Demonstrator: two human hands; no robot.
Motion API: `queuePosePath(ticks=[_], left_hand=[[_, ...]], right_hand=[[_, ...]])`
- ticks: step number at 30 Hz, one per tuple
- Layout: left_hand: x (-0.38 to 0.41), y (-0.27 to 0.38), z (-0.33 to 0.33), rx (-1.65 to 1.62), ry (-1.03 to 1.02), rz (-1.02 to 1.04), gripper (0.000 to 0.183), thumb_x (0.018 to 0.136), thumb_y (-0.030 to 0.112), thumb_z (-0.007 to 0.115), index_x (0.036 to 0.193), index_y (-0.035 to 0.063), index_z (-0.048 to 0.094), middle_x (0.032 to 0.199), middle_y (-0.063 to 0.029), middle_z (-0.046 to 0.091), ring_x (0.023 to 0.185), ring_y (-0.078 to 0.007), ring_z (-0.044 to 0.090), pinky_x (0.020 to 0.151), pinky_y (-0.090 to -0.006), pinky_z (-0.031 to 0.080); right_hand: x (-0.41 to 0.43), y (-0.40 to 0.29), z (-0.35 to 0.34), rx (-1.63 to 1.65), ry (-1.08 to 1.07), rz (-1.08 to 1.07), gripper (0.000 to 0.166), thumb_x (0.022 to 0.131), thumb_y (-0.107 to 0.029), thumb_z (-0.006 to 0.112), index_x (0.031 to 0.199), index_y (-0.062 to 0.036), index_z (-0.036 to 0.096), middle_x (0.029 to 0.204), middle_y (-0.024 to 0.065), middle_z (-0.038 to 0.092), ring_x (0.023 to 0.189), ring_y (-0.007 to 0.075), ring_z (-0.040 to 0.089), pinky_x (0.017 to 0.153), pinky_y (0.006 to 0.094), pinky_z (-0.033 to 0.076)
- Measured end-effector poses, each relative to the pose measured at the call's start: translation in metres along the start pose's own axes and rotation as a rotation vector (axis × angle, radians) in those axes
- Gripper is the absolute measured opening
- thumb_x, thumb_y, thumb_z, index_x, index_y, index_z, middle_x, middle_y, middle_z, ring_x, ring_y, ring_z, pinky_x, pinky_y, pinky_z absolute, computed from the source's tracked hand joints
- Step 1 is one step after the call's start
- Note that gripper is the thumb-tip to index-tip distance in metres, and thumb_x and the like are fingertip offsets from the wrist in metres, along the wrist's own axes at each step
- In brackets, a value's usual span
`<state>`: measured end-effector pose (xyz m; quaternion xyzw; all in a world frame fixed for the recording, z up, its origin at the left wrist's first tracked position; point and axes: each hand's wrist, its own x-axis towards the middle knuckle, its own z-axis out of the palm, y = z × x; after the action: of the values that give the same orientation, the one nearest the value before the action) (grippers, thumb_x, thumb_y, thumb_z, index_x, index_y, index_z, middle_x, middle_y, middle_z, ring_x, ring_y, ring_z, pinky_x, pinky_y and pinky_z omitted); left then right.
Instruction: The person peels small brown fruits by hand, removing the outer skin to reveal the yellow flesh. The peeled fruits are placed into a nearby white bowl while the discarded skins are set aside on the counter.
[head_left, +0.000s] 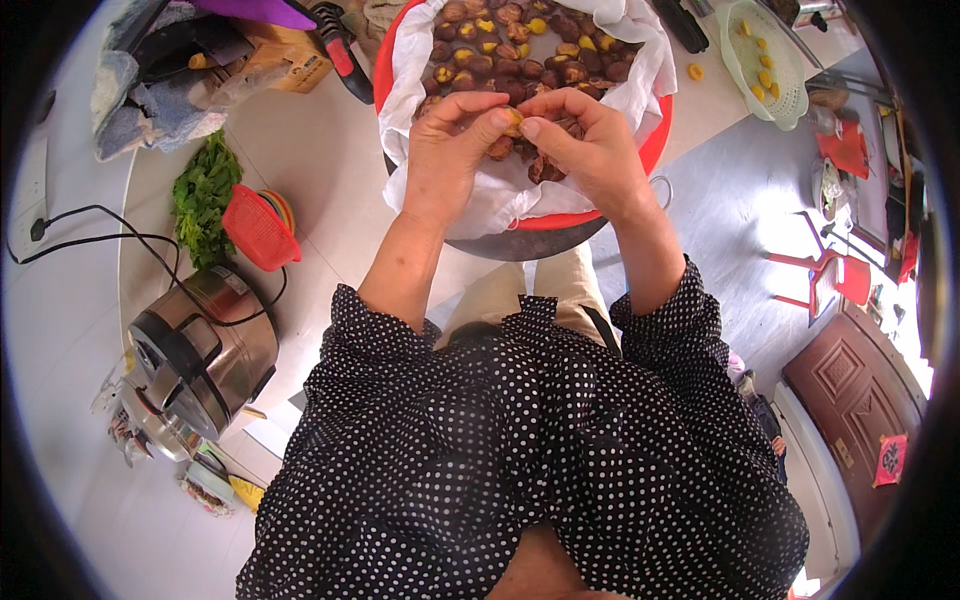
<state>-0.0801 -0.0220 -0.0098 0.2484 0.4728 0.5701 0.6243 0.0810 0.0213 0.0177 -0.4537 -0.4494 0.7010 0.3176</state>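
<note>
My left hand (448, 161) and my right hand (592, 154) meet over a red basin (658, 142) lined with white cloth (652, 49). Between the fingertips of both hands is a partly peeled chestnut (514, 122) with yellow flesh showing. Many brown chestnuts (517, 67) lie in the cloth, several with split shells and yellow kernel exposed. Loose shell pieces (546, 171) sit just below my fingers. To the right, a pale green perforated basket (786, 94) holds several yellow kernels (765, 78). A single yellow kernel (695, 72) rests on the surface between basin and basket.
A steel electric cooker (232, 322) with a black power cord (142, 234) stands at left. Near it are a red plastic basket (259, 229) and leafy greens (201, 202). A red-and-black handled tool (341, 56) lies left of the basin. A red chair (851, 279) stands far right.
</note>
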Motion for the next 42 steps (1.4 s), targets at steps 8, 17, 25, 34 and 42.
queuePosePath(ticks=[8, 17, 25, 34, 42], left_hand=[[0.003, 0.000, 0.016, 0.134, 0.031, 0.035, 0.018, 0.084, 0.007, 0.070, 0.101, 0.0014, 0.066, 0.097, -0.0040, 0.065, 0.084, -0.0109, 0.061, 0.075, -0.0241, 0.052], [0.015, -0.016, 0.027, 0.491, 0.165, 0.262, 0.021, 0.081, 0.006, 0.073, 0.100, 0.0015, 0.067, 0.095, -0.0015, 0.060, 0.082, -0.0103, 0.059, 0.070, -0.0230, 0.051], [0.016, -0.013, 0.035, -0.021, 0.329, 0.013, 0.022, 0.079, 0.001, 0.070, 0.099, -0.0015, 0.062, 0.095, -0.0067, 0.064, 0.089, -0.0124, 0.061, 0.078, -0.0253, 0.051], [-0.001, 0.006, 0.029, 0.769, 0.202, 0.084, 0.015, 0.083, 0.003, 0.059, 0.097, -0.0002, 0.064, 0.101, -0.0092, 0.065, 0.091, -0.0212, 0.063, 0.083, -0.0307, 0.049], [0.005, -0.014, 0.031, 1.074, 0.130, 0.413, 0.018, 0.080, 0.002, 0.060, 0.098, -0.0014, 0.064, 0.103, -0.0149, 0.063, 0.092, -0.0311, 0.062, 0.082, -0.0350, 0.049]], right_hand=[[0.004, -0.003, -0.010, -0.263, 0.069, -0.063, 0.016, 0.087, -0.011, 0.063, 0.090, 0.0037, 0.065, 0.073, 0.0022, 0.063, 0.066, 0.0063, 0.057, 0.058, 0.0243, 0.048], [0.025, 0.002, -0.027, -0.655, -0.014, -0.447, 0.011, 0.082, -0.010, 0.062, 0.088, -0.0011, 0.062, 0.082, 0.0177, 0.062, 0.073, 0.0365, 0.061, 0.064, 0.0389, 0.049], [0.044, 0.008, -0.030, -0.481, -0.060, -0.171, 0.010, 0.080, -0.010, 0.061, 0.083, -0.0005, 0.061, 0.083, 0.0159, 0.062, 0.079, 0.0336, 0.062, 0.067, 0.0382, 0.050], [0.087, -0.004, -0.059, -1.056, -0.318, -0.644, 0.017, 0.084, -0.006, 0.054, 0.098, -0.0023, 0.062, 0.099, 0.0159, 0.062, 0.095, 0.0363, 0.059, 0.080, 0.0415, 0.049], [0.167, 0.000, -0.066, -1.489, -0.343, -0.552, 0.030, 0.081, -0.009, 0.063, 0.109, -0.0069, 0.054, 0.107, 0.0139, 0.052, 0.096, 0.0357, 0.058, 0.078, 0.0453, 0.048]])
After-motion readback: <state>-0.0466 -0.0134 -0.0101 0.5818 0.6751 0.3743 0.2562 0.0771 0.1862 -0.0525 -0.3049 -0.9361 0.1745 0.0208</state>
